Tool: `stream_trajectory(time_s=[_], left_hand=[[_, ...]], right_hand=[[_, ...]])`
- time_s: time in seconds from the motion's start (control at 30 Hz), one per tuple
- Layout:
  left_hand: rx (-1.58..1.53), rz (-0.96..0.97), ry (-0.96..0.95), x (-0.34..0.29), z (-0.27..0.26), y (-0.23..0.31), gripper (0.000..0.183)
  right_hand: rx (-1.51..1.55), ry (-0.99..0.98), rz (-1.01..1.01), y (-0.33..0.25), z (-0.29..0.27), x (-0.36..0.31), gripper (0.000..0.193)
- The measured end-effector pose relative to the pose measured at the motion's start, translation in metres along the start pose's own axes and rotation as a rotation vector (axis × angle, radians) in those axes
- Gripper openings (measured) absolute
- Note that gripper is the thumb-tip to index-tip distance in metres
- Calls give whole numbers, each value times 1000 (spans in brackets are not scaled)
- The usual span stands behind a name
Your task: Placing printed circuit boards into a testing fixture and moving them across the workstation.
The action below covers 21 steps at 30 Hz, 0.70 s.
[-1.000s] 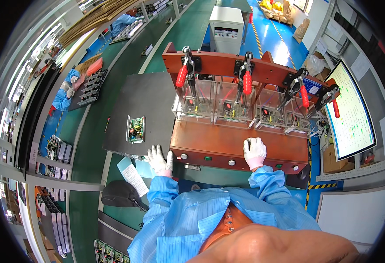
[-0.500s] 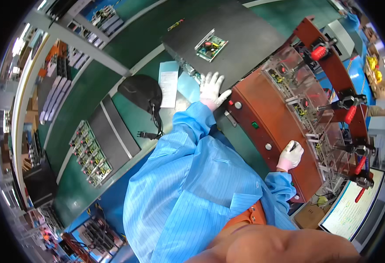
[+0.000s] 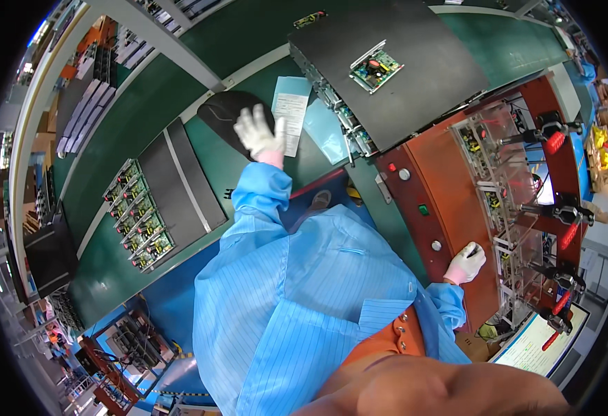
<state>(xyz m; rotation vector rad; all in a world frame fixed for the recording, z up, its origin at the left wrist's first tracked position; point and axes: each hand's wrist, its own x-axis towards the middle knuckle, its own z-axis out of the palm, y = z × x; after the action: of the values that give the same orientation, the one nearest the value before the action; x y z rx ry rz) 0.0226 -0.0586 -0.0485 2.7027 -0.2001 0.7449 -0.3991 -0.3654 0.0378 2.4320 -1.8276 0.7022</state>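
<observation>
My left hand (image 3: 257, 132), in a white glove, has its fingers spread and nothing in them. It is over the black bag (image 3: 222, 119), hiding part of it; whether it touches cannot be told. Beside it lie a printed paper sheet (image 3: 291, 123) and a light blue sheet (image 3: 325, 133). My right hand (image 3: 466, 263), also gloved, is closed with fingers curled, at the brown test fixture (image 3: 449, 208). A small dark spot shows at its fingertips; what it holds, if anything, I cannot make out. Circuit boards (image 3: 492, 201) sit under the fixture's clear plates.
A circuit board (image 3: 375, 69) lies on the black mat-topped stack (image 3: 421, 62). Several more boards (image 3: 137, 218) stand in rows at the left, by a black board with a grey stripe (image 3: 182, 177). Red-handled clamps (image 3: 568, 236) line the fixture. A screen (image 3: 543, 343) is at lower right.
My left hand has swung left from the stack's near edge to over the black bag. My right hand stays closed at the fixture. The whole view has shifted somewhat.
</observation>
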Motion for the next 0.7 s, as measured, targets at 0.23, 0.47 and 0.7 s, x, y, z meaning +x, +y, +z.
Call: stream_trajectory(time_s=[0.23,0.47,0.7], left_hand=[[-183,-674,-32,3,-1,-68,79],[-236,-548,-120,33,9,-76,80],[-26,-258,-182,53,47,-100,79]], right_hand=[[-30,25,63,-8,4,4,28],[-13,-9,141,-8,5,10,33],[17,-58,177,-3,10,17,36]])
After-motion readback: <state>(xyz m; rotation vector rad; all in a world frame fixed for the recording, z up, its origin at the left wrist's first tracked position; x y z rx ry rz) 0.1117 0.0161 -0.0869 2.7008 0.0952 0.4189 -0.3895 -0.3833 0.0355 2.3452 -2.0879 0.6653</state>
